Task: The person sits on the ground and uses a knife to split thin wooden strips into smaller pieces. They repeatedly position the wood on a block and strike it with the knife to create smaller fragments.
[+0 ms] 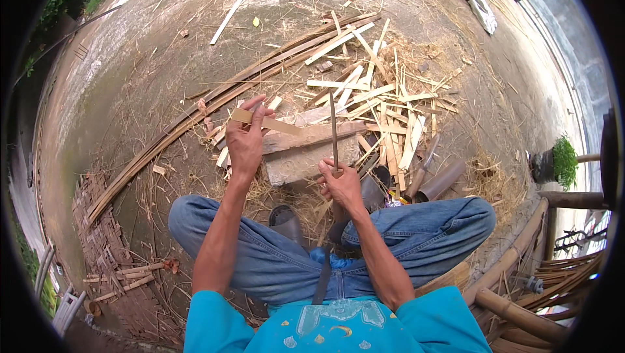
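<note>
**Head view: bamboo strip and blade over the block**

Head view shows the left hand at ten o'clock of the wooden block, fingers pinching a flat bamboo strip; right hand, at five o'clock, is wrapped around a knife, blade upright; bamboo offcuts lie beyond.

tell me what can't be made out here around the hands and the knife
Head view only:
- Knife handle: wrapped inside the right hand; which way the blade's edge faces is too thin to tell.
- Near end of the bamboo strip: covered by the left hand fingers.
- Block: its front base is lost in straw and shavings.
- Feet: hidden under the knees.
</note>
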Action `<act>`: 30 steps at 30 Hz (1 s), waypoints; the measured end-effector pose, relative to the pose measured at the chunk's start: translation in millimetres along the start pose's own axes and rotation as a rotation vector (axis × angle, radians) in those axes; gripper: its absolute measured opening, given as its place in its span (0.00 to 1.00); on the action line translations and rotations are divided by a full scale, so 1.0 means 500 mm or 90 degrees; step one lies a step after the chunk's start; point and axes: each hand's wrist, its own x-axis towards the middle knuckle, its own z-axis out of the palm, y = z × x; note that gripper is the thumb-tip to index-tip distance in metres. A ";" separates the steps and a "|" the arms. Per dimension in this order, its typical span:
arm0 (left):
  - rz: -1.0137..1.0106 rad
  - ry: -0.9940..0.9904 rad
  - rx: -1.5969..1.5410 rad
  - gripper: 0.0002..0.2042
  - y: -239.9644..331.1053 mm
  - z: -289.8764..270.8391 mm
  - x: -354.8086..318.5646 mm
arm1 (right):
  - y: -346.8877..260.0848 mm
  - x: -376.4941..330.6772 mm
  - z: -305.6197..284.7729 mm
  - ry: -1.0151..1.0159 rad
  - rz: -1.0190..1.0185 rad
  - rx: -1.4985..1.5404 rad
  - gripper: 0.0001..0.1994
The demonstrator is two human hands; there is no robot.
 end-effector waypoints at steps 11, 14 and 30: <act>-0.063 0.142 0.321 0.18 -0.085 0.000 0.005 | 0.067 -0.018 0.068 -0.026 -0.126 -0.138 0.22; -0.053 0.123 0.405 0.20 -0.065 0.010 -0.011 | -0.005 -0.064 0.079 -0.160 -0.093 -0.048 0.21; 0.023 0.127 0.323 0.18 -0.075 0.023 -0.024 | 0.049 -0.056 0.103 -0.053 -0.158 -0.061 0.19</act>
